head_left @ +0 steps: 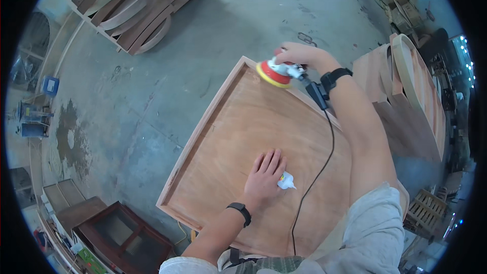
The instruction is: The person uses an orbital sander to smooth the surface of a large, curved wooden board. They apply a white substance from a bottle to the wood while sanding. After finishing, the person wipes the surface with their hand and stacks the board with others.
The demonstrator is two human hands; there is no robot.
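A shallow wooden panel with a raised rim (pixel 223 144) lies before me. At its far corner my right hand (pixel 299 55) grips the top of a pneumatic-looking disc sander (pixel 275 74); its red and yellow pad is by the rim. The sander's dark handle and black cord (pixel 324 153) run back toward me across the panel. My left hand (pixel 266 173) rests palm down near the middle, fingers stretched along the wood. A small white squeeze bottle (pixel 287 180) with a pointed nozzle sticks out beneath its thumb side; the palm hides the rest.
Stacked curved wooden frames (pixel 127 7) stand at the far left, with another curved wooden piece (pixel 406 91) at the right. A dark-framed glazed door (pixel 124 241) lies at the near left. Beyond the panel stretches a stained concrete floor (pixel 127 116).
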